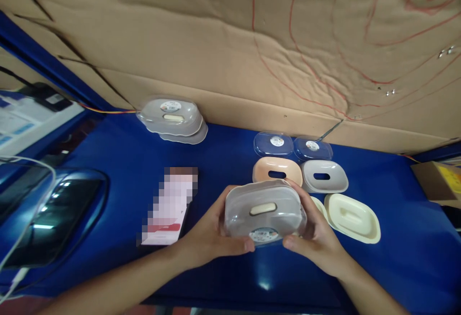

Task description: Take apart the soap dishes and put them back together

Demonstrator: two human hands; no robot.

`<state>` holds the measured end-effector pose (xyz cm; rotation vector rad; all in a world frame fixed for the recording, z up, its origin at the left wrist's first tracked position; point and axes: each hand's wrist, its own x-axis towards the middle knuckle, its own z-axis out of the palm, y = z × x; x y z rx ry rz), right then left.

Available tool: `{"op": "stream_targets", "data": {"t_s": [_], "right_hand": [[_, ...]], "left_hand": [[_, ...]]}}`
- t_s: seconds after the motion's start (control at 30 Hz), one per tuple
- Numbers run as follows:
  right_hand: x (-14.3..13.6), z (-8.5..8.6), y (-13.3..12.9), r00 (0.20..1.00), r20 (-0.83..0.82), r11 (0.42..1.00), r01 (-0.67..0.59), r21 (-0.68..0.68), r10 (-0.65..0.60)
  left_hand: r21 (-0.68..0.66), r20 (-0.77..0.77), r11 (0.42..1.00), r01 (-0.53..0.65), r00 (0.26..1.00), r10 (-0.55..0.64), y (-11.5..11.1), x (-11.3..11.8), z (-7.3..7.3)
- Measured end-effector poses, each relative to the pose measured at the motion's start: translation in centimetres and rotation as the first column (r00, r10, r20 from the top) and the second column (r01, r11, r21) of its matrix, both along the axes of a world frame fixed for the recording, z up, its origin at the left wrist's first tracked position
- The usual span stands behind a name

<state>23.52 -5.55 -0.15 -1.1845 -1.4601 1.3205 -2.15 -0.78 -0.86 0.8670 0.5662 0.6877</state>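
Note:
Between both hands is a grey oval soap box [264, 204] with a clear lid, a pale strip in its slot and a round sticker facing me. My left hand [216, 231] grips its left end, thumb along the front edge. On the right end my right hand [317, 233] is closed, its thumb by the near corner; most fingertips are hidden behind the box. Just beyond it lie a peach slotted tray [264, 165] and a grey slotted tray [336, 178]. Cream dishes [372, 224] sit right of my right hand, one partly covered by it.
Two clear lids [273, 144] with stickers lie near the cardboard wall [173, 41]. Stacked grey soap boxes [173, 118] stand at the back left. A phone with a blurred screen [169, 209] is left of my hands; a dark tablet [57, 219] and white cable [54, 180] lie farther left.

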Motion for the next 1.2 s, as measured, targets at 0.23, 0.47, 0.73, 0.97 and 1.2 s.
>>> {"op": "stream_targets", "data": {"t_s": [0.23,0.47,0.73,0.97,1.2], "right_hand": [[-0.1,0.1,0.1,0.997,0.081,0.998,-0.01,0.063,0.005],[-0.1,0.1,0.0,1.0,0.026,0.998,-0.009,0.057,0.007],[0.1,-0.2,-0.4,1.0,0.024,1.0,-0.014,0.025,0.014],[0.0,0.0,-1.0,0.999,-0.045,0.999,0.012,-0.034,-0.013],[0.3,0.0,-1.2,0.998,-0.064,1.0,-0.01,0.009,0.01]], "left_hand": [[0.0,-0.053,1.0,0.01,0.999,-0.01,-0.1,-0.3,0.0],[0.043,-0.051,0.999,0.024,0.998,-0.022,0.0,-0.4,0.6],[0.07,-0.098,0.996,0.048,0.994,-0.041,0.0,-0.8,0.5],[0.181,-0.132,0.981,0.072,0.99,-0.048,0.2,-1.1,1.1],[0.15,-0.076,0.985,0.082,0.995,-0.071,-0.1,-1.0,0.7]]}}
